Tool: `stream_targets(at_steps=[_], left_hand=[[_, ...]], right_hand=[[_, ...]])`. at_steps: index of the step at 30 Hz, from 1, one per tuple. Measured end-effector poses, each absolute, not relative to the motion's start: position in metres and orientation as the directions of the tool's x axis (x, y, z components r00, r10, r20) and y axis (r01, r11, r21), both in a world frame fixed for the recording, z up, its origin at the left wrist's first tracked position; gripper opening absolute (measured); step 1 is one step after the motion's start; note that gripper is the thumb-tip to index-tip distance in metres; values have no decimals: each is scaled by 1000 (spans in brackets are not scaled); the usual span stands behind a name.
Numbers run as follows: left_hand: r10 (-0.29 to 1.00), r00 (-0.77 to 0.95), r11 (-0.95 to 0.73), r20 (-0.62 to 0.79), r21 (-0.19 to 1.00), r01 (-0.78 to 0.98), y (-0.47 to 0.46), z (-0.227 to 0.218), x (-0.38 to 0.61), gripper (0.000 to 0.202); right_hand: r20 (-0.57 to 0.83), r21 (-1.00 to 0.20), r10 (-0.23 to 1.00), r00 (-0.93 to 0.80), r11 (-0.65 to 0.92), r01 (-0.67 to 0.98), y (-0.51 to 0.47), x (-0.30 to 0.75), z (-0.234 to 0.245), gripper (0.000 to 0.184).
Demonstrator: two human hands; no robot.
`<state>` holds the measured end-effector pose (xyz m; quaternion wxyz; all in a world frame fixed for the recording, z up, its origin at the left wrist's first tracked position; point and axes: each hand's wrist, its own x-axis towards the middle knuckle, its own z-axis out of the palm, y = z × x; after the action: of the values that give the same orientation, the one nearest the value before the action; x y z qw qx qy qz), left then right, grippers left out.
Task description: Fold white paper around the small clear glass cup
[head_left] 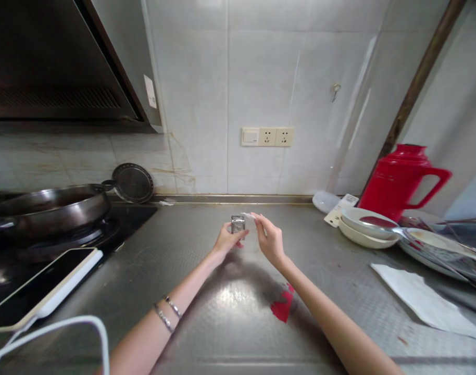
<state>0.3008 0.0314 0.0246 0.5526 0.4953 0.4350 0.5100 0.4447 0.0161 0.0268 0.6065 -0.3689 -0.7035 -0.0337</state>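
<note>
My left hand is closed around a small, clear-to-silvery, box-shaped container, holding it upright above the metal counter. Its contents are too small to make out. Just to the right, my right hand pinches a thin white strip, perhaps paper, whose tip points left toward the container's top. Whether the strip touches the container I cannot tell. A torn red scrap lies on the counter beside my right forearm.
At left, a pan sits on the black stove, with a phone and white cable nearer me. To the right are a red thermos jug, stacked bowls, a plate with utensils, and a white paper sheet. Sockets line the wall.
</note>
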Motion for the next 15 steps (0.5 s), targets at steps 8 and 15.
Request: stream_targets(at_steps=[8,15], left_hand=[[971,238,31,18,979,-200,25,29,299,57],[957,288,82,-38,986,-143,29,26,297,61]], right_hand=[[655,-690,734,-179,677,254,17,447,23,41],[631,-677,711,-308,700,228,23,441,10,82]])
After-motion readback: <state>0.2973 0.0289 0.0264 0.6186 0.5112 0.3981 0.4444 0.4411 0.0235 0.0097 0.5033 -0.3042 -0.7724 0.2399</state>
